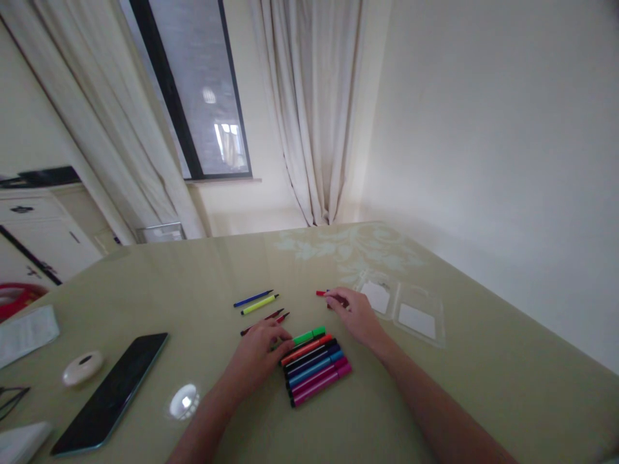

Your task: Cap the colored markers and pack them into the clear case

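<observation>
My left hand (264, 348) rests on the table with its fingers curled, thumb and forefinger at the left end of a green marker (309, 336). That marker tops a slanted row of capped felt-tip markers (316, 367) in orange, black, blue, purple and pink. Up and to the right, my right hand (356, 314) pinches at a small red marker cap (320, 293); other small pieces there are mostly covered by the fingers. Beyond my left hand lie slim markers with bare tips: a blue one (253, 298), a yellow one (260, 304) and two reddish ones (262, 321), partly behind the hand.
An opened clear plastic case (420, 317) with white inserts lies right of my right hand. On the left are a black tablet or phone (111, 393), a round white case (83, 368), a shiny clear disc (184, 401) and papers (29, 334). A wall borders the table's right side.
</observation>
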Demonstrator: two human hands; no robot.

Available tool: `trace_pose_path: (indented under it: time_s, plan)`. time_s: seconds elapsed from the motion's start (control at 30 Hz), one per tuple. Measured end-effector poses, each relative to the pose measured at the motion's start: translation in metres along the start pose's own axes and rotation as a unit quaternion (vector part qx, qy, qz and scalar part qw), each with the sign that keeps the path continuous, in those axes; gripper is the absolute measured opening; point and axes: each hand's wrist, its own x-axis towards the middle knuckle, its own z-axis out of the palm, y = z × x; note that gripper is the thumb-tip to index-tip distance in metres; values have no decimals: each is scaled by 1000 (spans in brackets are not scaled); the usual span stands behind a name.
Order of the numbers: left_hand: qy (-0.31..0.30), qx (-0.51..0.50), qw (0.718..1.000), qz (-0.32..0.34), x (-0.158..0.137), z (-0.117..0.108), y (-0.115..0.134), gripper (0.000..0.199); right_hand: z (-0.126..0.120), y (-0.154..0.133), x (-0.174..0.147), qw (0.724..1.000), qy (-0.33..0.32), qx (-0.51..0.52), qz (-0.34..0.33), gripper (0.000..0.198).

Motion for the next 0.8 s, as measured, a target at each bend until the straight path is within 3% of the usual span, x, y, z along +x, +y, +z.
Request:
trace_pose_path:
  time_s: [0.1,0.27,0.4,0.5,0.67,0.8]
  plan:
    - [29,-1,999,-14,1,-4,-7,28,-4,8,3,994,20,-102,17,18]
    - [141,111,979,-98,0,-16,-34,33,-5,12,2,974,-40,-222,35,14]
    - [129,186,964,-139,-3,-21,-47,31,-3,12,1,966,-72,-247,29,10]
    - [137,165,968,-129,-2,-22,-42,27,-2,7,1,978,-65,-200,13,9]
    - [132,-10,990,-43,3,-19,-18,28,-3,-12,-2,997,-67,-11,-36,10]
    - [132,-48,990,-24,4,-14,-10,24,-4,-21,-4,997,-58,19,-55,15]
